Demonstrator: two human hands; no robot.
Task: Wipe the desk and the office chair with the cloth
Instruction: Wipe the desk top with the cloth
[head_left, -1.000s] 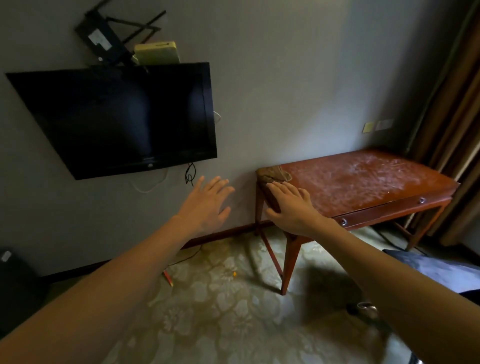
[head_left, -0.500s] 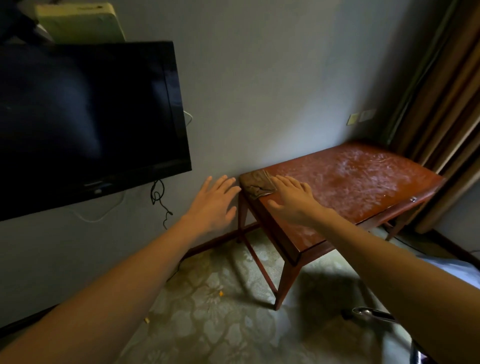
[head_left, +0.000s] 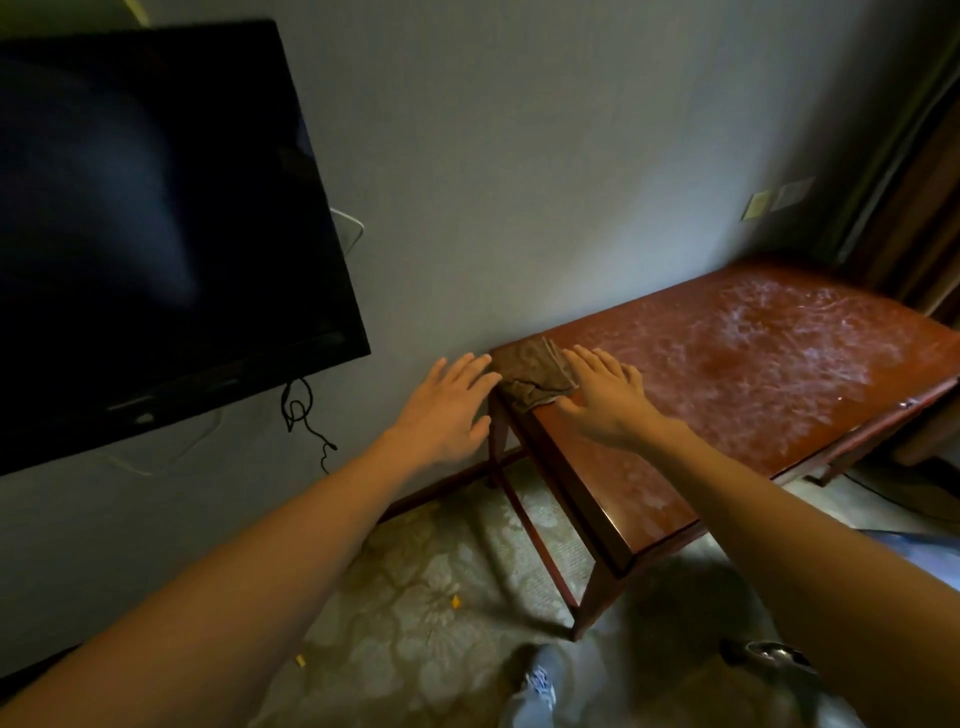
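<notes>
A reddish wooden desk (head_left: 737, 384) with a dusty, streaked top stands against the wall at the right. A crumpled brown cloth (head_left: 532, 371) lies on its far left corner. My right hand (head_left: 605, 397) hovers flat over the desk, fingers spread, its fingertips at the cloth's right edge. My left hand (head_left: 449, 405) reaches in from the left, fingers apart, its fingertips at the desk corner beside the cloth. Neither hand grips the cloth. Part of a chair base (head_left: 774, 652) shows at the bottom right.
A black wall-mounted television (head_left: 145, 234) fills the upper left, with cables (head_left: 301, 410) hanging below it. Brown curtains (head_left: 924, 218) hang at the far right. Patterned carpet (head_left: 415, 613) covers the floor, and my jeans-clad knee (head_left: 535, 686) shows at the bottom.
I have moved closer to the desk. Both hands have advanced toward the cloth on the desk corner; the right hand slid from the desk's front corner to the cloth's edge.
</notes>
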